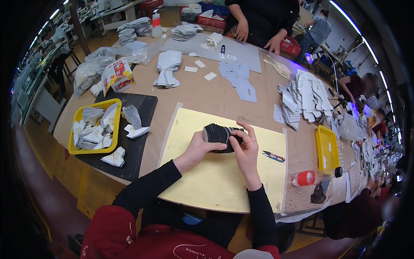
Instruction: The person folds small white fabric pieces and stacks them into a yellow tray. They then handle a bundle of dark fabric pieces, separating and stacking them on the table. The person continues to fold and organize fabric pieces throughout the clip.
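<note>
Both my hands hold a stack of thin black cut pieces [217, 134] above a pale yellow mat [215, 181] on the brown table. My left hand [199, 149] grips the stack from the left side and underneath. My right hand [246, 149] closes over its right end, fingers curled on top. The stack is fanned slightly along its upper edge.
Small snips [273, 156] lie on the mat to the right. A yellow tray [76, 129] of grey-white cut pieces rests on a black mat [142, 108] at left. Another yellow tray [327, 146], a red-capped bottle [307, 178] and piles of grey pieces [304, 97] lie right. Another person's hands [273, 43] rest at the far edge.
</note>
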Demonstrator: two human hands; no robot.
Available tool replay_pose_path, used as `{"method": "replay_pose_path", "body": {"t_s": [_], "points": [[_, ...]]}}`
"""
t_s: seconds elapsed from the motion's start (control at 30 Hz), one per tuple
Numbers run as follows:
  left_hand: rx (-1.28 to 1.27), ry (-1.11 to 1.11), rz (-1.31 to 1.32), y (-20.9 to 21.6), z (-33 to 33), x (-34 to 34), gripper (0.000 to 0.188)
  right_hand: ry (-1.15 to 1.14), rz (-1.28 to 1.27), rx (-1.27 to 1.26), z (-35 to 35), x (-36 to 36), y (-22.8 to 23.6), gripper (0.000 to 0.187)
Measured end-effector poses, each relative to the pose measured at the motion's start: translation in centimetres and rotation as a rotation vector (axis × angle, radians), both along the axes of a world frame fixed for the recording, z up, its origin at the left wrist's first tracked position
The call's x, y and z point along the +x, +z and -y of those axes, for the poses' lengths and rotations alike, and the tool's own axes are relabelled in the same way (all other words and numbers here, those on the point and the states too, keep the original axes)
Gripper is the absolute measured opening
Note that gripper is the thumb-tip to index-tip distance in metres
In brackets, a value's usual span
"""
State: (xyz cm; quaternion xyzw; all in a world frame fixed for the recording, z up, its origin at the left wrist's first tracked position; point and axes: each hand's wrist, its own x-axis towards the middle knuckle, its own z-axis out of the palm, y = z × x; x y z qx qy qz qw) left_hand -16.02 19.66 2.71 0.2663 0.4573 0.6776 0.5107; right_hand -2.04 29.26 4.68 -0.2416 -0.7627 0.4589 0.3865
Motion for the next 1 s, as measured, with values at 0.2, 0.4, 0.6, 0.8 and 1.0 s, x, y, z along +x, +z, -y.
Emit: {"method": "replay_pose_path", "body": {"t_s": [0.2,0.4,0.6,0.8,1.0], "points": [[-0.003,0.000,-0.008,-0.4,-0.1,0.0,0.039,-0.006,-0.095,-0.015,0.0,-0.4,-0.7,0.013],[-0.014,0.012,-0.013,-0.1,0.0,-0.1,0.040,-0.004,0.033,0.024,0.3,-0.2,0.1,0.012],[-0.008,0.004,-0.067,-0.7,-0.2,-0.1,0.038,-0.024,-0.026,0.054,0.1,-0.4,-0.6,0.011],[-0.016,0.016,-0.062,-0.8,-0.2,0.0,0.036,0.005,0.012,0.070,0.2,-0.3,-0.5,0.010],[-0.025,0.006,-0.071,-1.0,-0.3,-0.1,0.038,-0.029,0.007,0.070,0.2,-0.5,-0.6,0.011]]}}
